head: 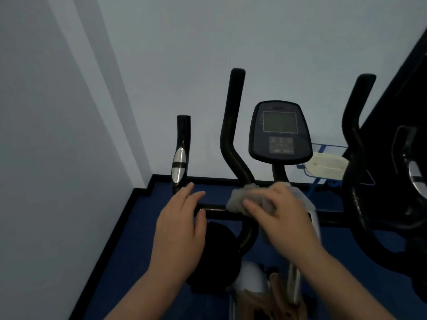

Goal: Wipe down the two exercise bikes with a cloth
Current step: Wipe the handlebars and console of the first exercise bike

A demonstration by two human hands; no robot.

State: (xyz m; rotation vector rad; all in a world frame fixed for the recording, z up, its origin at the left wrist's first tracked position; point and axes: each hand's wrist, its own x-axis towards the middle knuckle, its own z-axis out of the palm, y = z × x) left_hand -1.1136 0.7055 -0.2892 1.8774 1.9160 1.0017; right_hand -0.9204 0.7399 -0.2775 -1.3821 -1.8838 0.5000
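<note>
An exercise bike stands right in front of me, with black handlebars [232, 125] and a dark console [280, 131] on a post. My right hand [280, 213] presses a pale grey cloth [240, 198] onto the horizontal bar where the left handlebar rises. My left hand [181, 218] rests on the same bar further left, fingers spread, beside a short grip with a silver sensor [179, 165]. The right handlebar [353, 135] curves up at the right. Part of a second black machine [411, 158] shows at the right edge.
Pale walls meet in a corner at the left, close behind the bike. The floor [143, 227] is dark blue with a black skirting. A white tray on a blue wire rack [325, 167] sits behind the console. A black round part [217, 257] lies under my left hand.
</note>
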